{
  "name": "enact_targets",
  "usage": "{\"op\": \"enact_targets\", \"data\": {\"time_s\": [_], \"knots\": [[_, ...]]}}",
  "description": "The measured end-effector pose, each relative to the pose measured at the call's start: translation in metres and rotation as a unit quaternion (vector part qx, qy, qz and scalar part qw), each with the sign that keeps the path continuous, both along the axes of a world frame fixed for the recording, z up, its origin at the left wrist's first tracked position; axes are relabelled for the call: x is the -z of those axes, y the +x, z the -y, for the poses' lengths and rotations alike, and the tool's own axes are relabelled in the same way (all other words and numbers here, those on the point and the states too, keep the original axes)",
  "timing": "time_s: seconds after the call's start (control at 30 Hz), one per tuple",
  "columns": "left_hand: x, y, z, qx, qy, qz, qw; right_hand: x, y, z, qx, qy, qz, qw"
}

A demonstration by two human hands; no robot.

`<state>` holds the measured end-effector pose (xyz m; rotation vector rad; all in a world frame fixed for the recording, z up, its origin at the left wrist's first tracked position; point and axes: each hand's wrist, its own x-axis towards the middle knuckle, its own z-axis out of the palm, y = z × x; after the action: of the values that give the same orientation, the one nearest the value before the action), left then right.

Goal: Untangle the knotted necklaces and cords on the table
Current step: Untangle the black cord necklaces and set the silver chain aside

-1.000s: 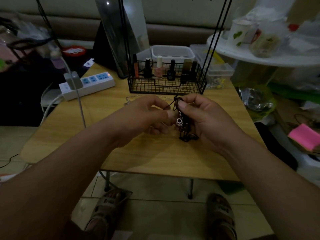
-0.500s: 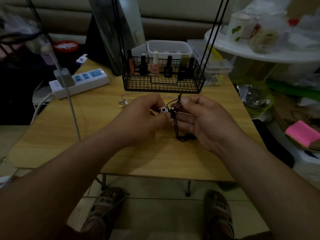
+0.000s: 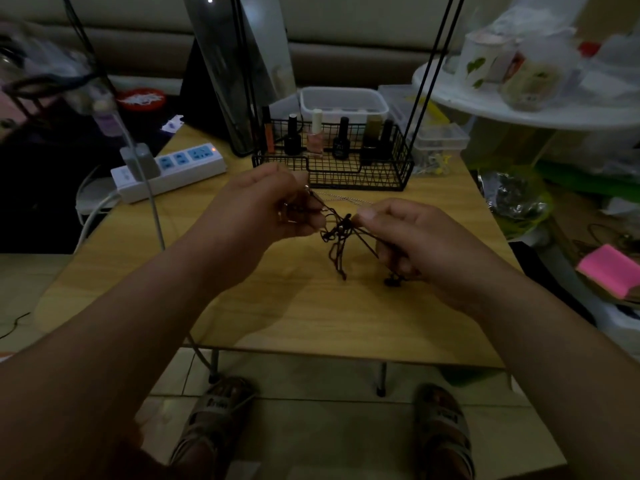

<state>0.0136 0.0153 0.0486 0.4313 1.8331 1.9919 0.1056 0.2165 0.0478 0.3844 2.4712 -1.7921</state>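
A: Where's the cord?
B: The dark cord (image 3: 337, 233) is held up between both hands, above the middle of the tabletop (image 3: 311, 313), with loops hanging down toward the wood. I can't tell if the loops touch it.
A: Left hand?
B: The left hand (image 3: 263, 209) has its fingers curled and pinches one end of the cord. There's a small metal bit at the fingertips.
A: Right?
B: The right hand (image 3: 408, 244) pinches the knot between thumb and forefinger. Its lower fingers are curled round a strand, and a dark end piece dangles below them.
A: Anything else for the task?
B: A silver chain (image 3: 346, 197) lies flat on the tabletop just in front of the wire basket (image 3: 398, 174), behind the hands.
A: Rest?
B: The basket is at the far edge and holds nail polish bottles (image 3: 341, 140). A power strip (image 3: 173, 171) is at the far left corner.
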Motion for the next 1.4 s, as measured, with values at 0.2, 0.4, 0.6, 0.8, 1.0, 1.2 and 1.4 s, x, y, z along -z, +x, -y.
{"op": "enact_targets", "data": {"time_s": [0.2, 0.4, 0.6, 0.8, 1.0, 1.2, 1.4], "knots": [[-0.006, 0.006, -0.005, 0.021, 0.019, 0.023, 0.999, 0.006, 0.004, 0.000, -0.054, 0.073, -0.054, 0.994], [0.002, 0.006, -0.003, 0.008, -0.144, 0.000, 0.990, -0.001, 0.011, -0.001, -0.078, -0.002, -0.046, 0.996], [0.007, 0.019, -0.003, 0.085, -0.239, -0.209, 0.944, -0.002, 0.010, -0.001, -0.062, -0.047, -0.057, 0.995], [0.009, 0.025, -0.008, 0.098, -0.222, -0.278, 0.930, 0.000, 0.010, -0.001, -0.062, -0.040, -0.068, 0.995], [0.015, 0.021, -0.008, 0.095, -0.253, -0.286, 0.919, -0.001, 0.012, -0.002, -0.070, 0.021, -0.057, 0.996], [0.012, 0.017, -0.007, 0.082, -0.173, -0.181, 0.965, -0.001, 0.011, -0.005, -0.060, 0.027, -0.055, 0.996], [0.017, 0.025, -0.012, 0.107, -0.208, -0.206, 0.950, -0.002, 0.012, -0.003, -0.065, 0.038, -0.066, 0.995]]}}
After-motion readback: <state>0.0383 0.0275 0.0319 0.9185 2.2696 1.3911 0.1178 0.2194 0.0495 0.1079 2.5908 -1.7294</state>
